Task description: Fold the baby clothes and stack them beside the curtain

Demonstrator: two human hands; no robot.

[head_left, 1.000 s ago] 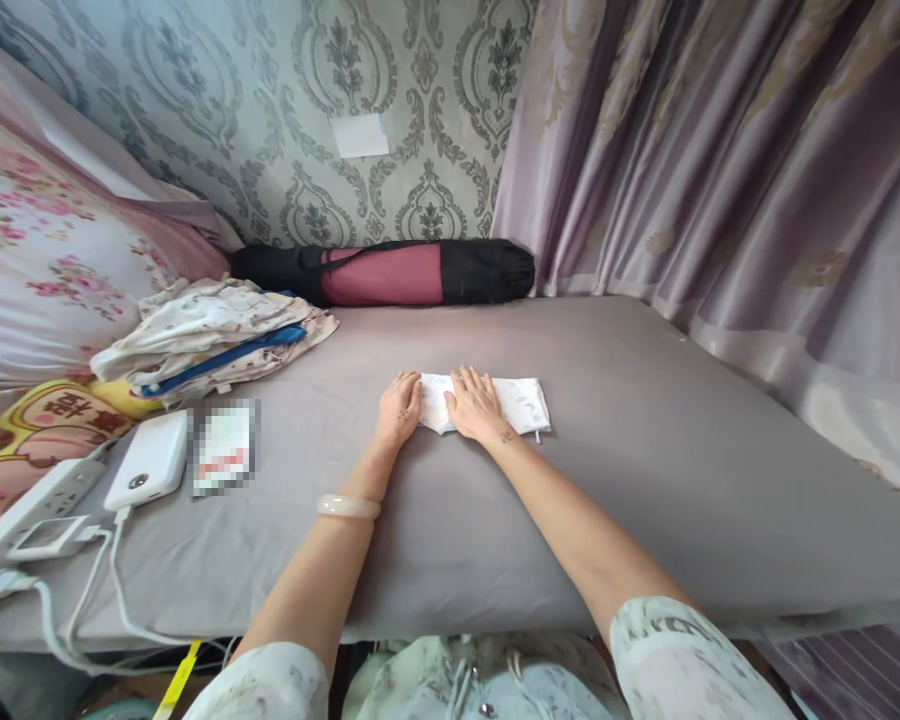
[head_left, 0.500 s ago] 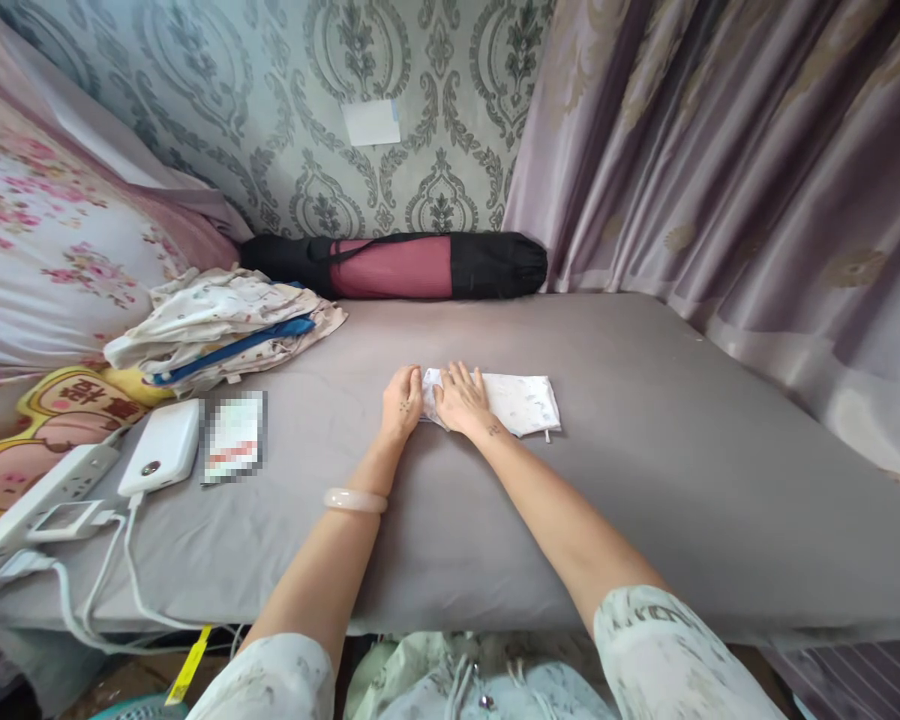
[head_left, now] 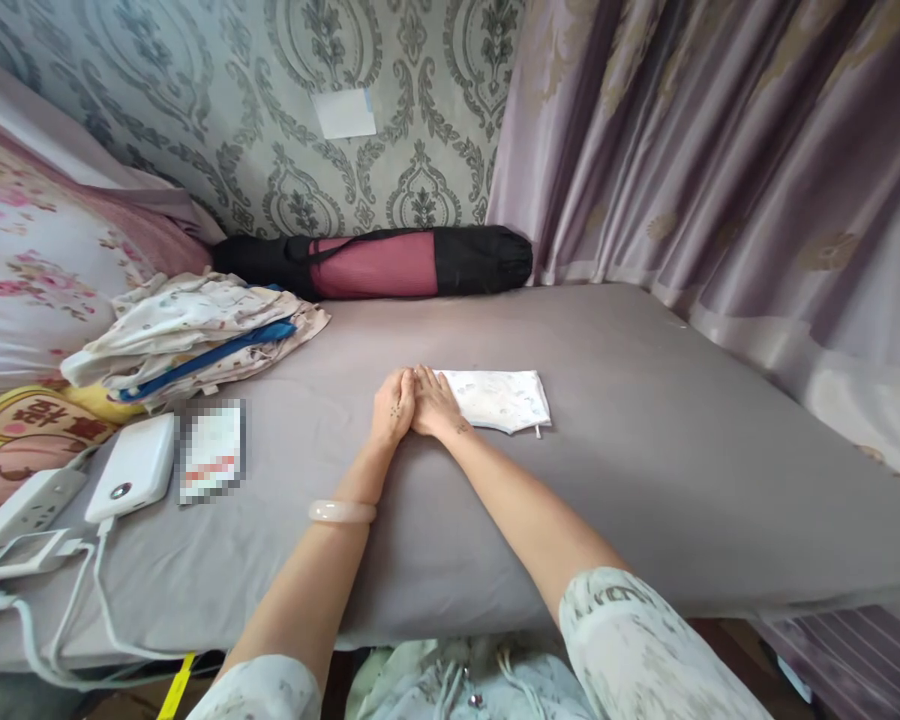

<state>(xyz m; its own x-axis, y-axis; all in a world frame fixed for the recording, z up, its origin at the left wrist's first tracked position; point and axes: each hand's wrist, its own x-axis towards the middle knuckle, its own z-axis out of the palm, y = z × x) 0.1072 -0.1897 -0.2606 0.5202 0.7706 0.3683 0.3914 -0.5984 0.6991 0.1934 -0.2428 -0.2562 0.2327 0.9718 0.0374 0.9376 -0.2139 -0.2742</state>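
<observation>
A small folded white cloth with a faint print (head_left: pixel 501 399) lies flat on the grey bed sheet (head_left: pixel 645 420). My right hand (head_left: pixel 432 402) rests on the cloth's left end, fingers stretched out flat and close together. My left hand (head_left: pixel 393 405) lies right beside it on the sheet, touching its side, fingers also flat. A pale bangle (head_left: pixel 342 512) sits on my left wrist. Neither hand grips anything.
A pile of folded printed clothes (head_left: pixel 195 335) sits at the left. A black and maroon roll bag (head_left: pixel 379 262) lies against the wall. A white power bank (head_left: pixel 131 466), a power strip (head_left: pixel 22 502) with cables and a blurred card (head_left: pixel 210 452) lie near the left edge. Curtains (head_left: pixel 720 160) hang at the right.
My right hand has slid left along the cloth to its left end, uncovering most of it, and now lies against my left hand.
</observation>
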